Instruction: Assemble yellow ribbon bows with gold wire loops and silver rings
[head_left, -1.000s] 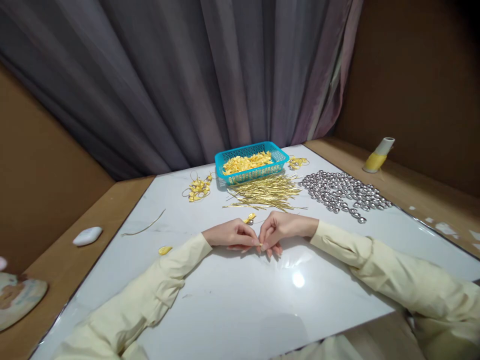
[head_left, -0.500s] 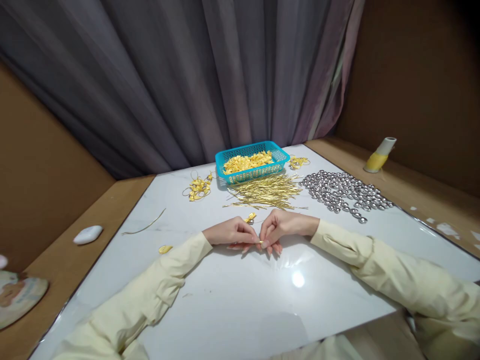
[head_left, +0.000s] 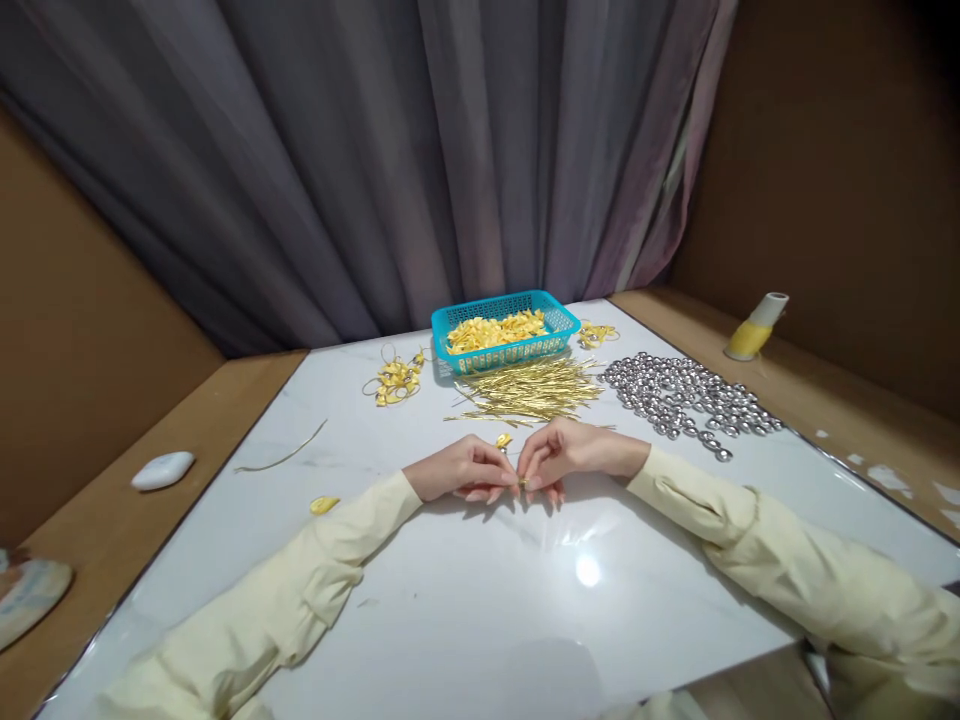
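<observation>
My left hand (head_left: 466,468) and my right hand (head_left: 559,455) meet above the white table, each with thumb and forefinger pinched. Between the fingertips is a tiny gold-yellow piece (head_left: 523,482), gripped from both sides; its exact kind is too small to make out. Just behind the hands lies a yellow ribbon piece (head_left: 503,440) with a silvery bit, partly covered. Beyond them spreads a pile of gold wire ties (head_left: 529,390). A single yellow ribbon piece (head_left: 324,505) rests beside my left sleeve.
A blue basket (head_left: 442,345) of yellow ribbon pieces stands at the back. Silver beads (head_left: 686,395) lie to the right. Looped yellow pieces (head_left: 397,380) lie left of the basket, more (head_left: 598,334) right. A lone wire (head_left: 285,452), a white oval object (head_left: 163,470) and a yellow thread cone (head_left: 756,328) sit around.
The view has shifted slightly. Both hands stay together at the small gold-yellow piece, with only small finger movements; the piece shows less between the fingertips.
</observation>
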